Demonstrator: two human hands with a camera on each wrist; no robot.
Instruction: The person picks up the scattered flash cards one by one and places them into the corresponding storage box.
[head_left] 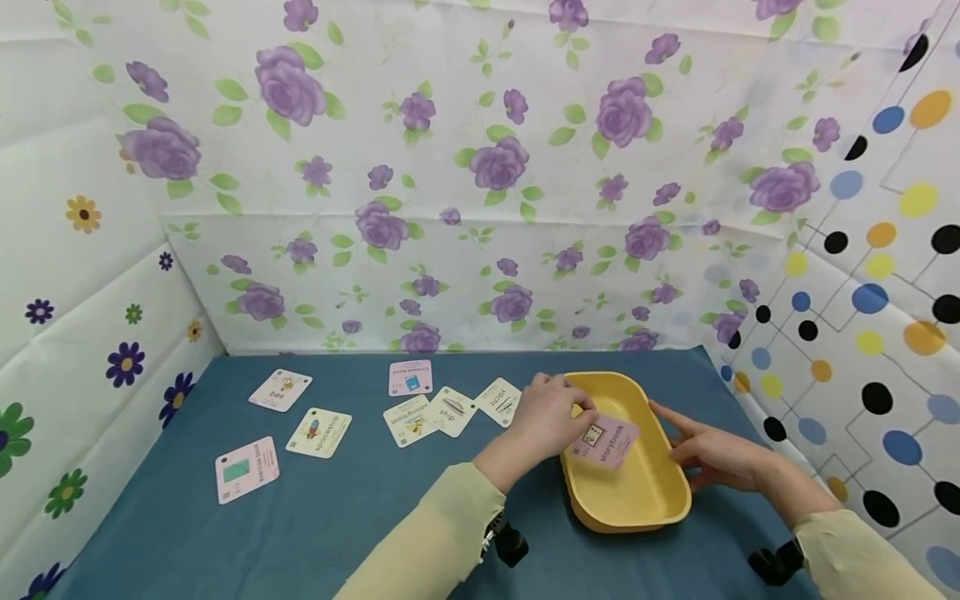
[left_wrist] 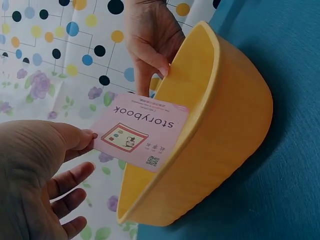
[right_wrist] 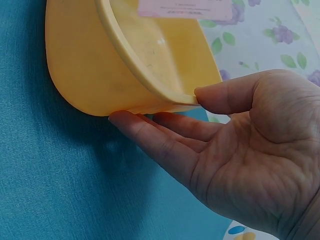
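Note:
My left hand (head_left: pixel 546 418) pinches the corner of a pink card (left_wrist: pixel 141 131) between thumb and fingertips; it reads "storybook" and shows a small framed picture. The card is over the opening of a yellow plastic basin (head_left: pixel 652 492), its far part within the rim as seen in the left wrist view. At the basin's right side, my right hand (head_left: pixel 723 457) holds the wall. In the right wrist view the thumb (right_wrist: pixel 225 97) touches the rim, while the fingers (right_wrist: pixel 160 147) lie against the outside lower down.
Left of the basin lie yacht (head_left: pixel 498 402), ship (head_left: pixel 450 412) and sailing boat (head_left: pixel 407 422) cards, with a pink Chinese book card (head_left: pixel 410 377) behind. Further left are bee (head_left: pixel 281 390), spaceship (head_left: pixel 319 432) and pink exercise book (head_left: pixel 247 470) cards. Patterned cloth walls (head_left: pixel 450 275) enclose the blue table.

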